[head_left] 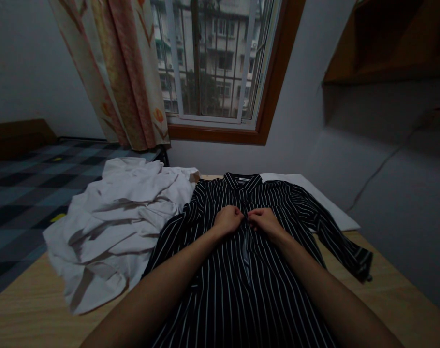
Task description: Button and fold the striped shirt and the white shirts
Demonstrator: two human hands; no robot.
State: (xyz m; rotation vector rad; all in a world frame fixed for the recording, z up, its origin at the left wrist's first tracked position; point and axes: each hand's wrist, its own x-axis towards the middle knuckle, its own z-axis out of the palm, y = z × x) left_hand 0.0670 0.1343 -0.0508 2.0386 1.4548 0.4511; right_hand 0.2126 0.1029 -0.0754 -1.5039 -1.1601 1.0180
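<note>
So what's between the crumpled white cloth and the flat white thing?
The black striped shirt lies between them, as the head view shows.

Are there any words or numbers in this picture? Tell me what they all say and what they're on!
There are none that I can read.
Small pale label inside the collar of the striped shirt: too small and blurred to read.
Yellow patch on the checked bedding: no letters can be made out.
</note>
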